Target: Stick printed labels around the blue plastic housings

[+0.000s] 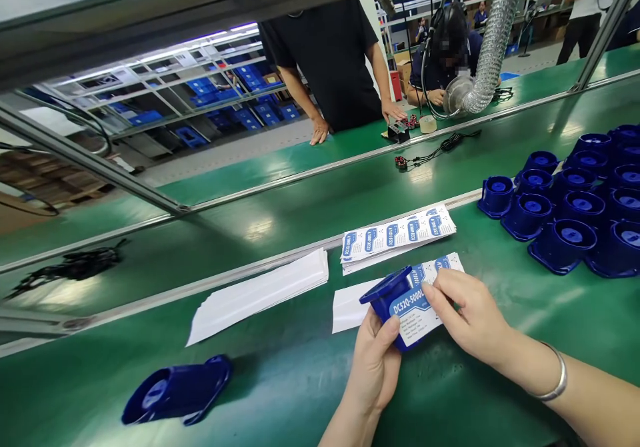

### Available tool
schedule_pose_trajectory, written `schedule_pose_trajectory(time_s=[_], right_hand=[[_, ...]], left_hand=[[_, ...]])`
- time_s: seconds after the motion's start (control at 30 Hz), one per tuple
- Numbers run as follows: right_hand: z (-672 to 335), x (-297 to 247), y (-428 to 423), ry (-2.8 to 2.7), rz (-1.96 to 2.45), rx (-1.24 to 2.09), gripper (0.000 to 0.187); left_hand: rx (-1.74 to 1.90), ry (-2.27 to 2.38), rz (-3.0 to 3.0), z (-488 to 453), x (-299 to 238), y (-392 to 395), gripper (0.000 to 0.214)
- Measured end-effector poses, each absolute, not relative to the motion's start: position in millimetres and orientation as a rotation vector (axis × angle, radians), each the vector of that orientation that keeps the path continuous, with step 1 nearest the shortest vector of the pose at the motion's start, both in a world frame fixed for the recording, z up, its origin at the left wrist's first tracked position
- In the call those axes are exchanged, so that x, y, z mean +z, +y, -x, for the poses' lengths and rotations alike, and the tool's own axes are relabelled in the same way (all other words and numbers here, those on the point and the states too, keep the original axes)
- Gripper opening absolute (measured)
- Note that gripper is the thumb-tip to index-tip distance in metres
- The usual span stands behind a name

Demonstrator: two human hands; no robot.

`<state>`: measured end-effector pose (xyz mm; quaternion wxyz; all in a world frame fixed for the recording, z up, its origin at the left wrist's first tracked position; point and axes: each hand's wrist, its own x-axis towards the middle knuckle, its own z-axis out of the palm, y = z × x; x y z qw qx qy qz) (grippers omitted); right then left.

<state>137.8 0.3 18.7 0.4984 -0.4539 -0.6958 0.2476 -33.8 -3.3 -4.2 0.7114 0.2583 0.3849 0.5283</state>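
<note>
While the left hand (375,360) closes around a blue housing (387,297) from below at the lower centre of the frame, the right hand (467,317) grips its other side, bent fingertips pressing a white label (415,320) onto it. The housing is held just above the green surface (300,380). Printed label sheets (397,234) lie just behind it, and white strips (260,294) are stacked to their left. Another housing (175,390) lies tipped over at the lower left, and a cluster of housings (575,214) stands at the right edge.
</note>
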Motion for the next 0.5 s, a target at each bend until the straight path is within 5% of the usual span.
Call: schedule_pose_trajectory(time_s=[0.33,0.5], right_hand=[[-128.6,17.5,-4.8,-1.726,0.979,0.460,0.034],[-122.5,14.7,-8.5,-1.667,0.964,0.556,0.034]], left_hand=[[1.166,0.697,-0.434,34.6,-11.0,-18.5,0.041],[1.132,0.674,-0.488,40.4,-15.9,-18.6,0.053]])
